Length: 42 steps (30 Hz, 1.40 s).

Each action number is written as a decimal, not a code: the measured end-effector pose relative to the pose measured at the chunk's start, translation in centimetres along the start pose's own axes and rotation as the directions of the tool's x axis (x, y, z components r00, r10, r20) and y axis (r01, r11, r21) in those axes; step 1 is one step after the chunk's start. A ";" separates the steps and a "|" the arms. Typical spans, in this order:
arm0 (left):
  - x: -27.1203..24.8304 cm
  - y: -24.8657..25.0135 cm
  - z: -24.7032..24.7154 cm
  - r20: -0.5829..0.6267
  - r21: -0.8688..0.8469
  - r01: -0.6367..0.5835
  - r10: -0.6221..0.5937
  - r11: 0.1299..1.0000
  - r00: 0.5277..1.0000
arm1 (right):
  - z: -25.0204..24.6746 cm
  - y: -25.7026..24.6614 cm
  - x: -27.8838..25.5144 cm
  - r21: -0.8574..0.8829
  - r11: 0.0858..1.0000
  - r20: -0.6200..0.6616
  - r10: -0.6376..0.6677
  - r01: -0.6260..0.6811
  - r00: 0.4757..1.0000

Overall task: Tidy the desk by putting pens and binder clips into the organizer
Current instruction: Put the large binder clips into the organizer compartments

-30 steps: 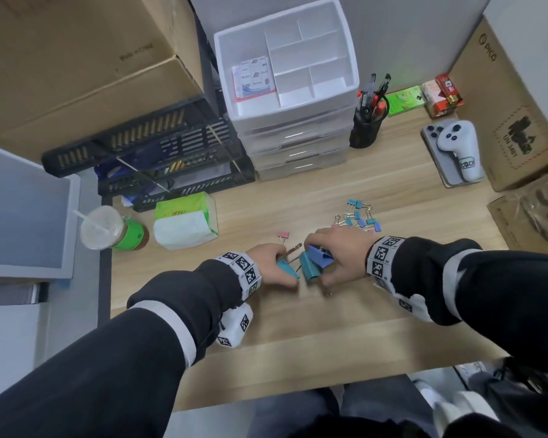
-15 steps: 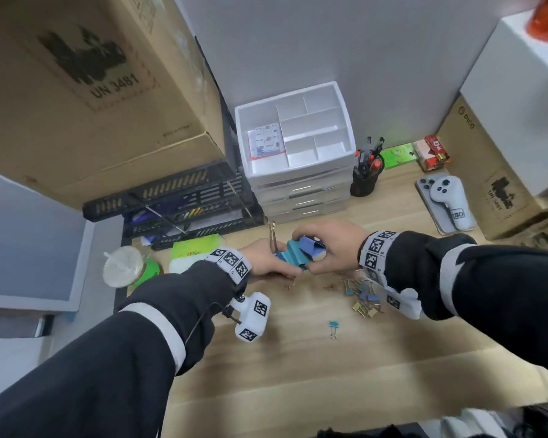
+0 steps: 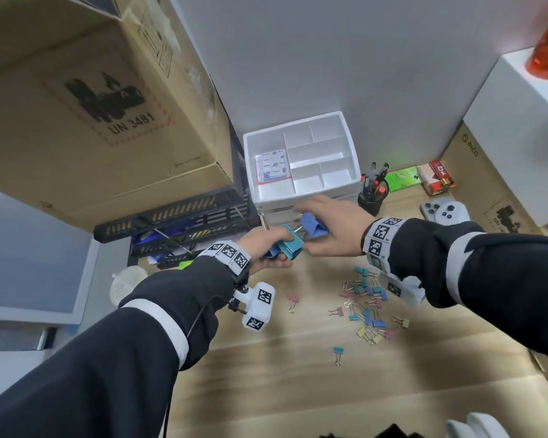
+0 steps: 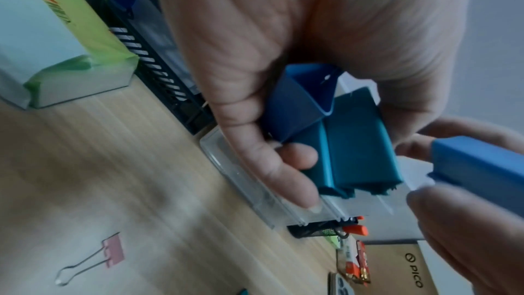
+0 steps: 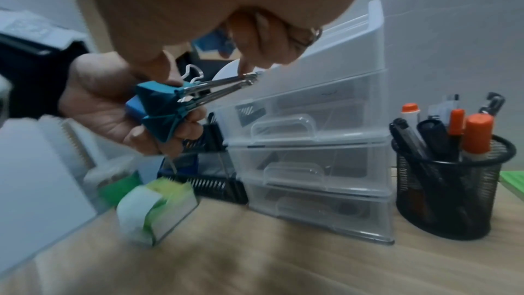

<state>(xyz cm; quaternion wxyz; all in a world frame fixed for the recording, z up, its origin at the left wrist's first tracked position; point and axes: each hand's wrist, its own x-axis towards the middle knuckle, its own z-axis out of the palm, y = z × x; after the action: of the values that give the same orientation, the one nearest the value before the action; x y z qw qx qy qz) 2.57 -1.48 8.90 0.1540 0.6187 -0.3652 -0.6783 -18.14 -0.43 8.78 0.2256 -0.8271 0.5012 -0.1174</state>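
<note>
My left hand (image 3: 274,252) grips two large teal binder clips (image 3: 291,245) and a dark blue one (image 4: 295,102), raised above the desk. My right hand (image 3: 329,238) holds a large blue binder clip (image 3: 313,225) just beside them, one fingertip touching the teal clips' wire handles (image 5: 226,85). Both hands hover in front of the white organizer (image 3: 298,123), whose top compartments lie just beyond them. Several small coloured binder clips (image 3: 366,306) lie scattered on the desk under my right wrist. A thin metal rod (image 3: 261,218) sticks up from my left hand.
A black mesh cup of pens (image 3: 372,199) stands right of the organizer's clear drawers (image 5: 312,142). Black trays (image 3: 178,229) and a big cardboard box (image 3: 92,115) fill the left. A tissue pack (image 5: 159,205), a controller (image 3: 450,211) and boxes at right edge the wooden desk (image 3: 266,358).
Both hands have risen from the desk with the large clips and moved towards the organizer. The view has tilted up, so the small clips now lie below my hands.
</note>
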 end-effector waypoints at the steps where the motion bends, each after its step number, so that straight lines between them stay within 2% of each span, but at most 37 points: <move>1: 0.0 0.3 0.0 -0.009 -0.020 -0.016 0.016 1.000 1.000 | -0.4 0.2 0.2 0.024 0.999 -0.056 0.042 -0.041 0.998; 4: -0.5 1.5 0.1 0.017 -0.063 -0.062 0.063 0.996 0.998 | -1.7 0.3 1.0 0.084 0.979 -0.176 0.196 -0.183 0.965; 7: -0.7 3.0 0.4 0.032 -0.130 -0.125 0.130 0.984 0.991 | -2.6 -0.1 2.2 0.109 0.965 -0.260 0.258 -0.237 0.931; 11: -0.5 5.4 0.8 -0.029 -0.288 -0.188 0.188 0.939 0.982 | -4.1 -0.1 3.6 0.338 0.888 -0.344 0.424 -0.310 0.838; 13: -0.3 6.4 0.9 -0.069 -0.335 -0.209 0.197 0.919 0.978 | -4.7 -0.1 4.1 0.499 0.803 -0.273 0.502 -0.326 0.820; 15: -0.2 7.2 1.1 -0.097 -0.349 -0.232 0.211 0.908 0.973 | -5.0 0.0 4.6 0.641 0.709 -0.171 0.504 -0.293 0.847; 16: 0.0 7.6 1.2 -0.109 -0.352 -0.239 0.214 0.905 0.971 | -5.1 0.1 4.9 0.717 0.634 -0.125 0.524 -0.288 0.843; 18: 0.4 8.1 1.5 -0.124 -0.348 -0.247 0.217 0.904 0.968 | -5.5 0.4 5.6 0.861 0.427 -0.038 0.595 -0.275 0.803; 20: 0.8 8.6 1.9 -0.135 -0.305 -0.267 0.236 0.914 0.962 | -6.2 1.0 6.1 0.934 0.267 0.031 0.601 -0.237 0.799; 23: 1.4 9.5 2.3 -0.161 -0.196 -0.294 0.265 0.935 0.951 | -7.0 2.0 6.8 0.948 0.180 0.106 0.600 -0.263 0.793; 28: 2.7 11.7 2.4 -0.090 0.075 -0.322 0.328 0.944 0.941 | -8.3 3.9 7.9 0.956 0.015 0.225 0.602 -0.293 0.766; 33: 4.0 13.1 2.5 -0.039 0.194 -0.386 0.401 0.902 0.915 | -10.4 4.9 8.6 0.950 0.088 0.199 0.572 -0.300 0.796; 38: 5.1 14.6 3.5 -0.069 0.465 -0.392 0.474 0.794 0.878 | -12.0 4.7 9.7 0.901 0.340 0.059 0.518 -0.268 0.854; 42: 6.4 15.6 4.3 -0.110 0.641 -0.382 0.572 0.666 0.813 | -12.1 4.2 10.5 0.834 0.490 -0.058 0.536 -0.254 0.842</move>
<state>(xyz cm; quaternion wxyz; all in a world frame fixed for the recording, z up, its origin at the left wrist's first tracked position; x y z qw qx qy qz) -6.50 -15.13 14.79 0.1813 0.6114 -0.6803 -0.3611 -21.53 -14.44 16.89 0.5107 -0.4656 0.6008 -0.4018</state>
